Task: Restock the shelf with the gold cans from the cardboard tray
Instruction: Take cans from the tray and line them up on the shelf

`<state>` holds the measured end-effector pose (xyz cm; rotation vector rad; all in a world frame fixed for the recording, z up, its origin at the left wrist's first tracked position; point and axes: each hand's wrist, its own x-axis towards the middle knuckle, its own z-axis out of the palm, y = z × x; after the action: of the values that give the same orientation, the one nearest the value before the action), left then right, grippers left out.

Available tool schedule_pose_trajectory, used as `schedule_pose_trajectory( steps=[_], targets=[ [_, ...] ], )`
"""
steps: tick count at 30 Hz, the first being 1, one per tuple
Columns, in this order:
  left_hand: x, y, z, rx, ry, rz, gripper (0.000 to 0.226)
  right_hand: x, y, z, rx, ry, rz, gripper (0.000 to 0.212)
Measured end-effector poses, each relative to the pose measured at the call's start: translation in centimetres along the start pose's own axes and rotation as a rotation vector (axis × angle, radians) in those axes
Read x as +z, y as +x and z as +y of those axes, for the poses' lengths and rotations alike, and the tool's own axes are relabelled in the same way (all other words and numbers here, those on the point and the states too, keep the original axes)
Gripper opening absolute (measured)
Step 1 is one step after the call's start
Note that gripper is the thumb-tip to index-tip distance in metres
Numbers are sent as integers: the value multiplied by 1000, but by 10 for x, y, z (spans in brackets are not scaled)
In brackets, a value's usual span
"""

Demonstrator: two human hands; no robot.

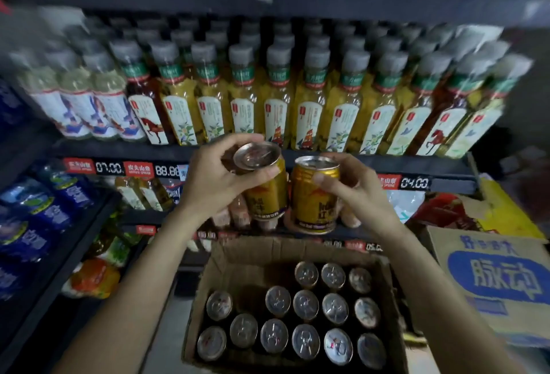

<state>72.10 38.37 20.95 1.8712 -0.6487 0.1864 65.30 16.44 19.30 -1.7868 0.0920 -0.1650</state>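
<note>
A person's left hand (pixel 217 177) and right hand (pixel 354 192) each grip a gold can (pixel 265 192) side by side, lifted clear of the cardboard tray (pixel 238 251) below, apparently so both reach the shelf (pixel 327 162) in one trip.

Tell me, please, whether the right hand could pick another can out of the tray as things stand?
Probably not yet. The right hand is wrapped round a gold can, so it has no free grip. The way down to the tray looks open: the cans stand uncovered, tops up, right below.
</note>
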Motion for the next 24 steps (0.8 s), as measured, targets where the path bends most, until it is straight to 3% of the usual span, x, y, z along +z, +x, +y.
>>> schedule_pose_trajectory(
  steps=[6, 13, 18, 21, 24],
  targets=[
    [-13, 71, 84, 260, 114, 101, 46, -49, 19, -88, -258, -137, 82, 54],
    [-14, 121, 158, 484, 229, 364, 51, -93, 36, -173, -481, -178, 183, 56],
    [2, 166, 179, 522, 262, 497, 60, -113, 63, -206, -584, -132, 313, 61],
    [17, 196, 182, 469, 279, 498, 63, -125, 85, -215, -618, -188, 398, 52],
    [35, 227, 178, 388, 345, 447, 57, -136, 109, -212, -584, -224, 455, 56]
  ],
)
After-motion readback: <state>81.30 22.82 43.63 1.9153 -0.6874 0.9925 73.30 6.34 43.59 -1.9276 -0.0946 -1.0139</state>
